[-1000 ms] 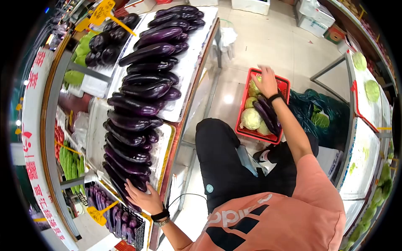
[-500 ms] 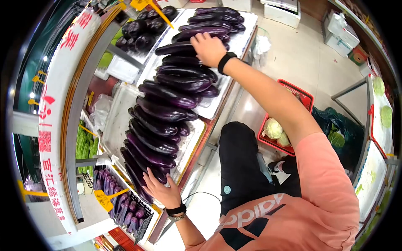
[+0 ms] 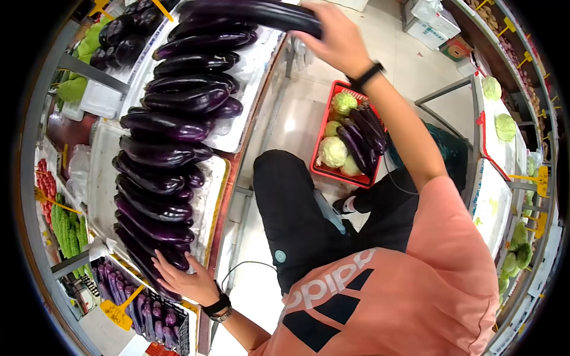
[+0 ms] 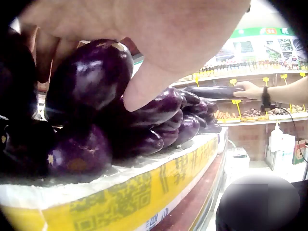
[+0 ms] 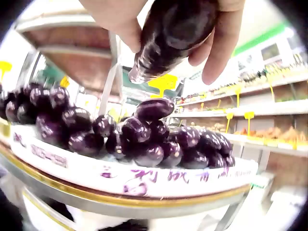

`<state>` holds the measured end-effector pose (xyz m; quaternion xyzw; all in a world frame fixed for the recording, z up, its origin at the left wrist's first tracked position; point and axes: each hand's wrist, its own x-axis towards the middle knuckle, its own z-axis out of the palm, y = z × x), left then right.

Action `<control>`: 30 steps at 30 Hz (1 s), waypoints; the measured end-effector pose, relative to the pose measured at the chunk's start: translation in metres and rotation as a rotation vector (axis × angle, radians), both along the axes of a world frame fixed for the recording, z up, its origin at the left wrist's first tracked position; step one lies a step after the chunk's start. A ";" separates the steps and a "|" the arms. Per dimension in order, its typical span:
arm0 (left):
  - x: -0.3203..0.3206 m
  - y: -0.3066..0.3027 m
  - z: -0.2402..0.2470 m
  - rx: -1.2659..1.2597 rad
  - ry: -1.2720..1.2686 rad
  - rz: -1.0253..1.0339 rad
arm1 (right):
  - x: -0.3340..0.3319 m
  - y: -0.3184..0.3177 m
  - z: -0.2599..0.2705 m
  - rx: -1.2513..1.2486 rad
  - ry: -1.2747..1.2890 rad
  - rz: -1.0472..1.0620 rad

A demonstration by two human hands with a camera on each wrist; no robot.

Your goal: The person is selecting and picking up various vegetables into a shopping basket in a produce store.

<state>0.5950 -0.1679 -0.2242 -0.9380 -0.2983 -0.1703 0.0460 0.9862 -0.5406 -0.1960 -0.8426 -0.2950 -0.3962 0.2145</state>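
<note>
A long dark purple eggplant is gripped near one end by my right hand, raised over the far part of a long row of eggplants. In the right wrist view, thumb and fingers lie on either side of this eggplant, above the heap. At the row's near end my left hand rests on the eggplants with fingers spread. The left wrist view has its thumb beside the rounded end of one eggplant. On the floor, a red basket contains cabbages and eggplants.
White foam trays bear the row along the stand's edge. A black crate of thin purple eggplants stands at the near left, with a yellow price tag. Round eggplants lie at the far left. Shelves with cabbages line the right.
My right hand went from above the basket to the row, gripped an eggplant and lifted it. My left hand stays at the row's near end while the head view shifts.
</note>
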 end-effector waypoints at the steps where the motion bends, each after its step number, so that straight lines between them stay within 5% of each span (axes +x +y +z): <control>1: 0.000 -0.001 0.001 -0.002 0.003 0.004 | -0.016 -0.028 -0.010 0.072 0.080 -0.009; 3: 0.002 0.000 -0.001 0.019 -0.002 0.007 | -0.053 -0.087 -0.031 0.446 1.036 0.115; 6: 0.002 0.002 -0.005 0.031 0.000 -0.001 | -0.129 -0.135 -0.086 0.884 1.396 0.136; 9: 0.000 0.003 -0.005 0.049 0.007 0.007 | -0.184 -0.165 -0.152 1.035 1.462 0.000; 12: 0.000 0.004 -0.008 0.057 0.011 0.006 | -0.225 -0.203 -0.262 0.843 1.399 -0.091; 13: -0.001 0.005 -0.009 0.057 0.014 0.005 | -0.238 -0.187 -0.251 0.975 1.464 -0.144; 15: -0.002 0.006 -0.010 0.064 0.023 0.004 | -0.253 -0.205 -0.336 0.744 1.374 -0.205; 18: -0.003 0.007 -0.010 0.069 0.028 0.002 | -0.267 -0.172 -0.325 1.205 1.565 -0.082; 24: -0.007 0.005 -0.010 0.054 0.003 -0.037 | -0.290 -0.155 -0.365 1.406 1.564 -0.243; 30: -0.009 0.001 -0.004 0.081 0.023 -0.085 | -0.306 -0.182 -0.438 0.521 1.279 -0.582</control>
